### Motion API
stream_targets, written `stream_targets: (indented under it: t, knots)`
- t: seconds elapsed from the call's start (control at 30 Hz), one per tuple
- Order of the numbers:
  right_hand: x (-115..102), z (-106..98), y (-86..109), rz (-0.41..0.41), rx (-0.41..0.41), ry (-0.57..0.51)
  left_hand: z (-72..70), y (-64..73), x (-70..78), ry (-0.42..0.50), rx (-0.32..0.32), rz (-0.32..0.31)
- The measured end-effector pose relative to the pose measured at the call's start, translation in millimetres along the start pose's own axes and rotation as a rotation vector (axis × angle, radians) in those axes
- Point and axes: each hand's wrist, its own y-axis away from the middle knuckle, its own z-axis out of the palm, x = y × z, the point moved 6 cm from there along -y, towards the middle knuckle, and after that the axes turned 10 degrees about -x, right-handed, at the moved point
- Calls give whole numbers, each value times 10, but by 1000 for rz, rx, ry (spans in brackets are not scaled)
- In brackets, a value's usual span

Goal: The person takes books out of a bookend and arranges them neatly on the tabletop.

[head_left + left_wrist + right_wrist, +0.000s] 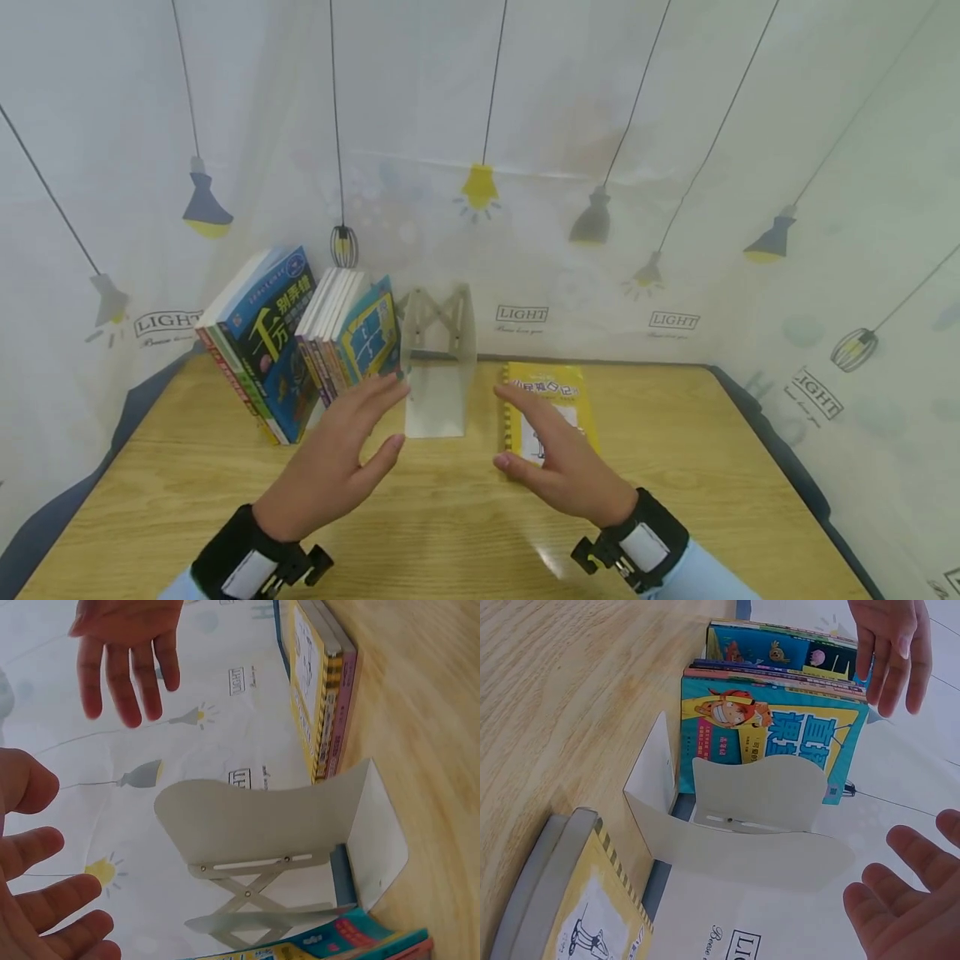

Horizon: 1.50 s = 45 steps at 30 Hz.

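My left hand (333,458) hovers over the table with fingers extended and holds nothing. Opposite it, my right hand (562,458) is likewise raised with fingers spread, in front of a yellow book (551,387). In the left wrist view the yellow book lies on top of another book with a purple spine (343,705). Between and beyond the hands stands a white folding bookend (435,404) with crossed bars. To its left several thin books (330,333) and larger blue-covered books (277,358) stand leaning.
The wooden table (420,533) ends at the back against a white curtain (420,83) printed with lamps. Grey-blue edging (772,442) runs along the table's right side. Black wrist straps with cameras sit on both wrists.
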Motion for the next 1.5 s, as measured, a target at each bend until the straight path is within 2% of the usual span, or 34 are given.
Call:
stream_targets:
  t: [0.23, 0.47, 0.6, 0.73, 0.93, 1.1, 1.23, 1.37, 1.5]
  knots:
    - [54, 13, 38, 26, 3, -31, -172, -178, -71, -133, 54, 40]
    - [80, 9, 70, 42, 10, -73, -331, -477, -242, -329, 96, 54]
    - [103, 11, 93, 50, 7, -80, -387, -598, -327, -402, 108, 58]
    - [116, 7, 102, 51, 3, -91, -424, -700, -390, -513, 124, 54]
    - [107, 2, 98, 34, 8, -87, -519, -873, -493, -625, 101, -91]
    - [88, -4, 102, 21, 14, -83, -549, -994, -602, -644, 109, -146]
    - [91, 2, 114, 23, 15, -90, -512, -1037, -732, -650, 36, -248]
    - [110, 26, 111, 30, 17, -102, -466, -991, -828, -715, -49, -365]
    - [119, 59, 111, 44, 23, -127, -432, -956, -848, -772, -88, -404]
